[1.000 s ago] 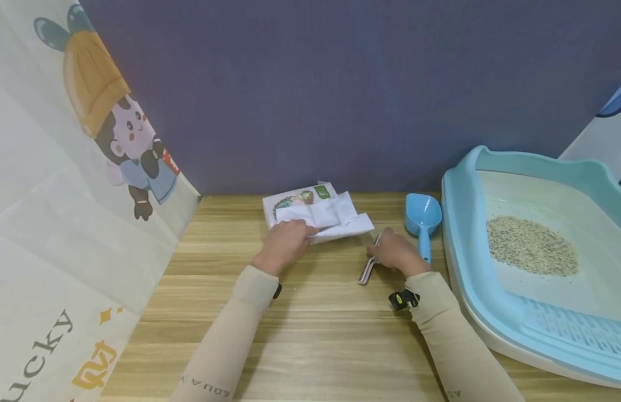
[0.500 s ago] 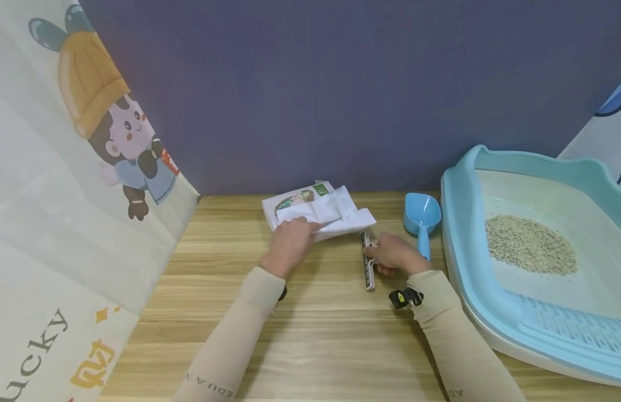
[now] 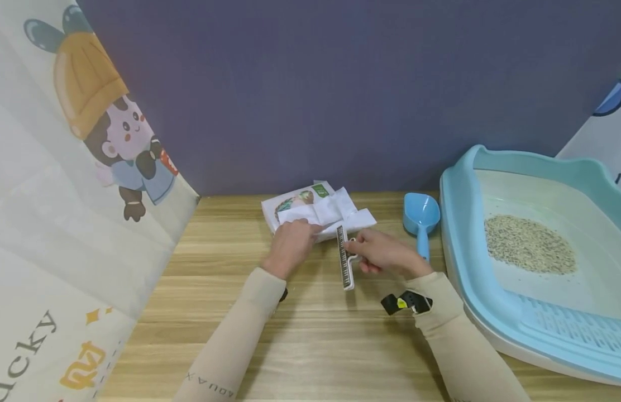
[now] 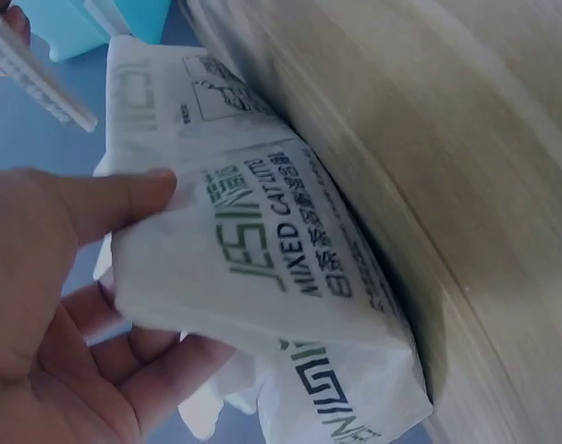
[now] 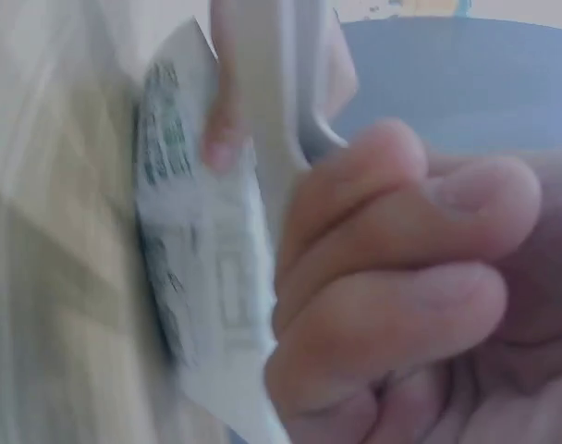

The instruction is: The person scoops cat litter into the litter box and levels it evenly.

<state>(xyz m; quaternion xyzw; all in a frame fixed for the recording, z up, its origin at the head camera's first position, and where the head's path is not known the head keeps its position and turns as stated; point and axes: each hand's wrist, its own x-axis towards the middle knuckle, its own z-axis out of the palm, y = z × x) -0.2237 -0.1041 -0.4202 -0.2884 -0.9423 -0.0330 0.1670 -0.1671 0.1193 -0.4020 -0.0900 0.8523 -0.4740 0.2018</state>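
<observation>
A white cat litter bag with a printed picture and green label lies at the back of the table, its top folded over. My left hand pinches the folded edge; in the left wrist view the thumb is on top of the bag and the fingers are underneath. Just right of it, my right hand holds a long black-and-white bag clip by its handle, close in front of the bag's folded end. The right wrist view is blurred, with curled fingers beside the pale clip.
A blue scoop lies right of the bag, its handle partly behind my right hand. Farther right stands a blue-and-white litter tray with a patch of litter inside. A dark panel rises behind the wooden table.
My right hand has moved left with the clip, which has turned from slanted to nearly in line with the forward direction. My left hand stays on the bag, whose fold has shifted slightly.
</observation>
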